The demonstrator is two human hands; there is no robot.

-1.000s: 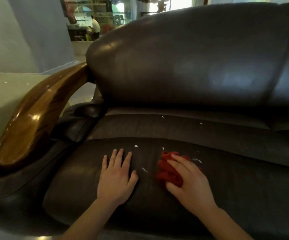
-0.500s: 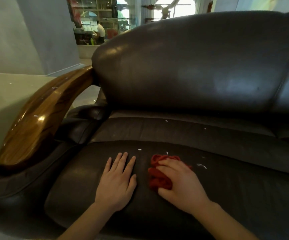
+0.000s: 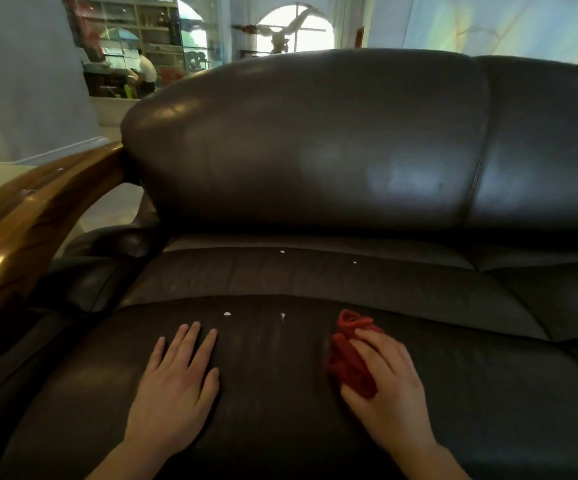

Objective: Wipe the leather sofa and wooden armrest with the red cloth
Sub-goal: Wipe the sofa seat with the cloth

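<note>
Right hand (image 3: 386, 389) grip clasps crumpled red cloth (image 3: 346, 358) on dark leather sofa (image 3: 280, 403); left hand (image 3: 173, 393) flat, released.

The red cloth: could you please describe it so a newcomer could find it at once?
On the dark leather sofa, look at the front seat cushion. The red cloth is bunched under the right hand, which holds it against the leather. It is the only red thing there, beside tiny white specks.
</note>
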